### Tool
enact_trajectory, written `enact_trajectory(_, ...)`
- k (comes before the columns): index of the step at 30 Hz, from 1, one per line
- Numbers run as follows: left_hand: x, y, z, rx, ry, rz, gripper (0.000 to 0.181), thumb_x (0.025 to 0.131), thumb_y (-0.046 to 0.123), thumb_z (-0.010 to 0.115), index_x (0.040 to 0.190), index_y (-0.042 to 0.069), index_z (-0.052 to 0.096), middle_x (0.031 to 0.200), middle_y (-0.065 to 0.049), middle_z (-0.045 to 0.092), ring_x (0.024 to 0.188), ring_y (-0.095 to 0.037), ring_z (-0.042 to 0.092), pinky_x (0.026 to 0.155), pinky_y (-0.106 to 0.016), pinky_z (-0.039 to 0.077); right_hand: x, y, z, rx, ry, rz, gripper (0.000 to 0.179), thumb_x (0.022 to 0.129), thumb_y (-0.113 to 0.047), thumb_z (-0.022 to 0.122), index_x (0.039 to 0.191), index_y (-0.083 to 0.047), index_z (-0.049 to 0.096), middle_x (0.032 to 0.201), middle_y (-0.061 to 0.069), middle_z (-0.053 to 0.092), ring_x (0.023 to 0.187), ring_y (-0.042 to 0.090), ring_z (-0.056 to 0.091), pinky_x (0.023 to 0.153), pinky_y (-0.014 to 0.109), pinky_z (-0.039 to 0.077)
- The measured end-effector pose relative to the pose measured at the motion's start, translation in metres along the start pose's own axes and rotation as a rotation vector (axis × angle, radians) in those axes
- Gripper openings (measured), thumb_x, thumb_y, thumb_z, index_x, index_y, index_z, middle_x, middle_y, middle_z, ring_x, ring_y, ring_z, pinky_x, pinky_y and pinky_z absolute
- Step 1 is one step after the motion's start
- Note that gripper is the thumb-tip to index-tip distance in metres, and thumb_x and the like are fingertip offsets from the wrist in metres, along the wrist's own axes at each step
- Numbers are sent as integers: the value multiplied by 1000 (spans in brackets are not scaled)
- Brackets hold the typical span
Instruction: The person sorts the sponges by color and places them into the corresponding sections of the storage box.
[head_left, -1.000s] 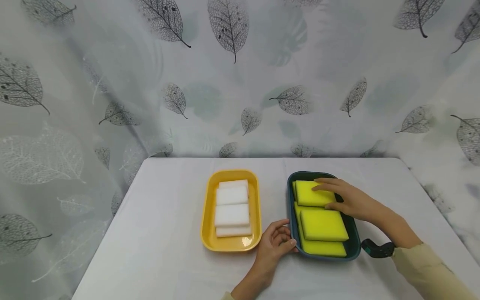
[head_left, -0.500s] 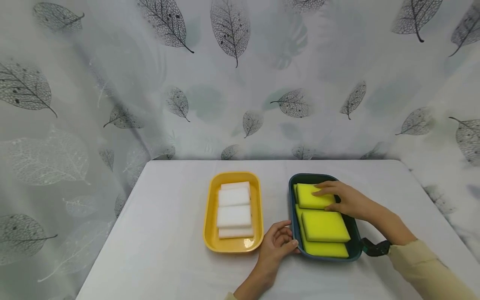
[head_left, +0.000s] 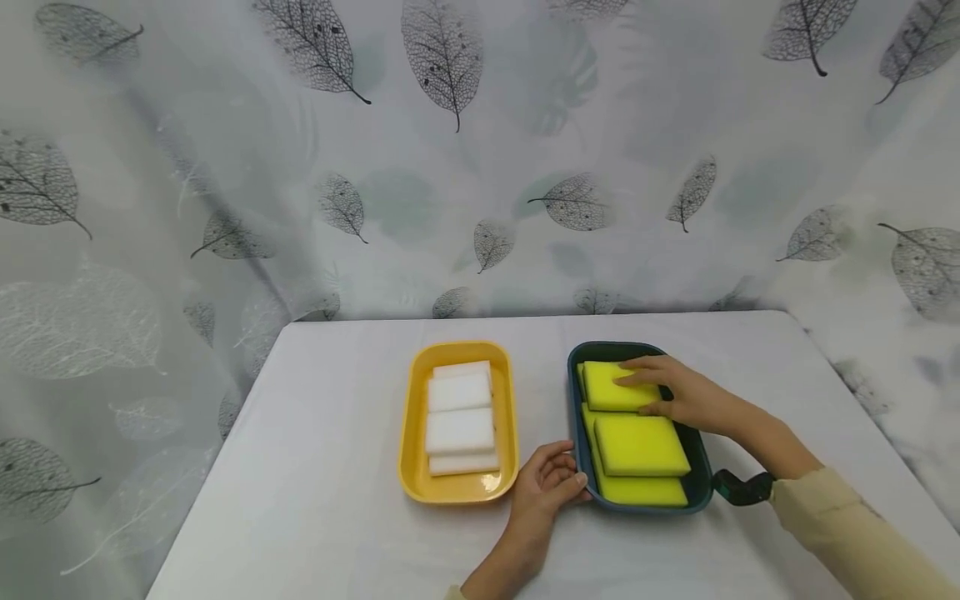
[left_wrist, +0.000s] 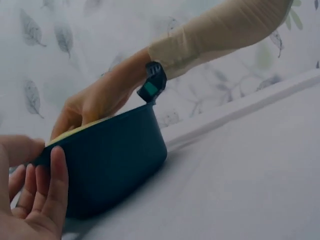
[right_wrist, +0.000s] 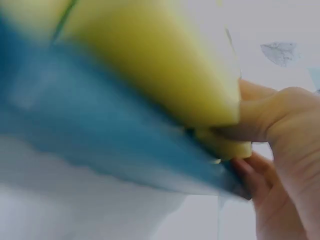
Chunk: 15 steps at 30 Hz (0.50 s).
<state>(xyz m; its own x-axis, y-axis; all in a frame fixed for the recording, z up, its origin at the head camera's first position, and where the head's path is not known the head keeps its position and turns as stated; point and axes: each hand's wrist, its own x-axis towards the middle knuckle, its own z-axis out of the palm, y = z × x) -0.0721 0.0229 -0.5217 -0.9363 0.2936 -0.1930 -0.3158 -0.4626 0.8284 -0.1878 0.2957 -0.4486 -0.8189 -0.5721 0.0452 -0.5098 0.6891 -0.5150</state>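
A dark teal tray [head_left: 705, 493] on the right half of the table holds several yellow sponges [head_left: 647, 447], stacked in two overlapping piles. My left hand [head_left: 537, 498] grips the tray's near left corner, its thumb at the rim and its fingers against the outer wall in the left wrist view. Over the back pile, my right hand [head_left: 686, 396] holds the top yellow sponge [head_left: 609, 386], fingers across its face and thumb at its near edge. The sponge lies in the tray. In the right wrist view, the right thumb [right_wrist: 255, 120] shows beside yellow sponge.
Left of the teal tray stands a yellow tray [head_left: 417, 485] with several white sponges [head_left: 460, 431] overlapping in a row. Both trays rest on a white-covered table [head_left: 315, 500]. A leaf-patterned curtain [head_left: 420, 208] hangs behind. A dark device [head_left: 742, 487] is strapped at the right wrist.
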Motion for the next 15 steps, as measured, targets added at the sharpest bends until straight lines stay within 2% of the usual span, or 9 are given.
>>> enact_trajectory(4, -8, 4, 1, -1, 35, -13, 50, 94, -2, 69, 141, -4, 51, 107, -3, 58, 88, -8, 61, 79, -27, 63, -4, 3, 3, -50, 40, -32, 52, 91, -11, 79, 141, -14, 66, 155, 19, 52, 139, 46, 47, 109, 71, 43)
enact_trajectory(7, -22, 10, -2, 25, -1, -47, 48, 94, -4, 66, 140, -4, 50, 107, -3, 59, 87, -8, 61, 80, -28, 63, -9, 2, -1, -97, 61, -58, 54, 91, -14, 79, 143, -15, 65, 157, 20, 50, 140, 46, 46, 108, 71, 44)
enact_trajectory(9, -34, 18, -8, 68, -78, -88, 47, 95, -2, 66, 139, -6, 50, 108, -3, 59, 89, -8, 61, 81, -28, 64, -14, 0, -7, -131, 86, -84, 55, 90, -13, 80, 143, -14, 65, 157, 21, 50, 139, 46, 47, 106, 70, 46)
enact_trajectory(11, -46, 31, -15, 143, -188, -117, 45, 98, 2, 65, 140, -6, 51, 111, -4, 60, 92, -8, 63, 82, -29, 64, -22, -3, -16, -164, 120, -84, 57, 89, -10, 81, 143, -15, 65, 156, 20, 51, 138, 43, 49, 105, 67, 48)
enact_trajectory(13, -57, 49, -26, 253, -299, -112, 43, 102, 8, 64, 140, -6, 52, 116, -6, 62, 96, -8, 64, 84, -33, 66, -32, -5, -26, -214, 160, -70, 58, 87, -8, 82, 142, -18, 65, 154, 16, 55, 136, 37, 51, 103, 60, 51)
enact_trajectory(15, -65, 70, -37, 366, -376, -84, 41, 103, 12, 64, 140, -3, 54, 120, -12, 63, 99, -8, 65, 86, -37, 66, -45, -4, -35, -254, 199, -48, 58, 88, -8, 82, 141, -21, 65, 152, 11, 58, 134, 29, 52, 110, 38, 51)
